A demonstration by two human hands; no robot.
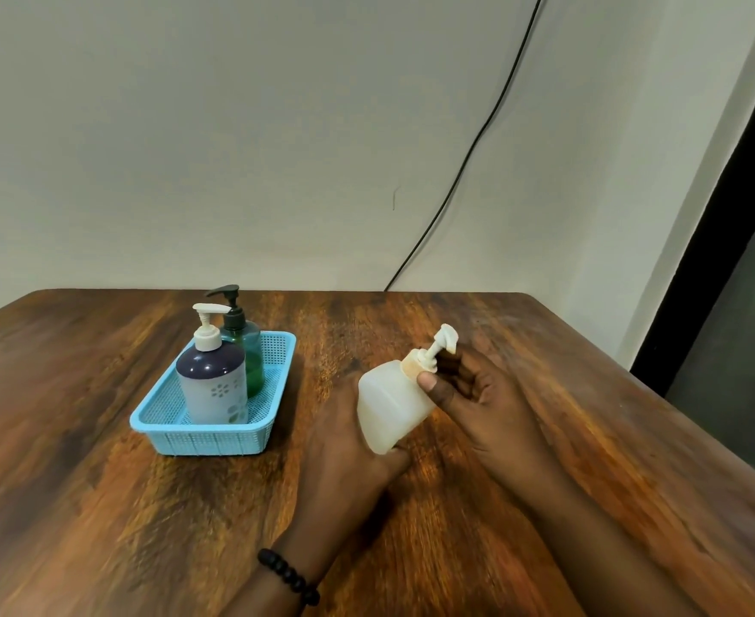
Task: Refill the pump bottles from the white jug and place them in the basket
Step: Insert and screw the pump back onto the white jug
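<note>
A translucent white pump bottle (389,400) is tilted to the right above the wooden table. My left hand (344,443) grips its body from below and behind. My right hand (473,389) pinches its orange-tinged collar just under the white pump head (443,339), thumb on the near side. A light blue basket (215,438) stands on the table to the left. Inside it are a purple-and-white pump bottle (213,385) at the front and a green pump bottle (251,354) with a black pump behind it. No white jug is in view.
The wooden table (99,527) ends at a pale wall behind. A black cable (469,153) runs down the wall to the table's back edge. A dark door frame (723,224) stands at the right. A black bead bracelet (289,576) circles my left wrist.
</note>
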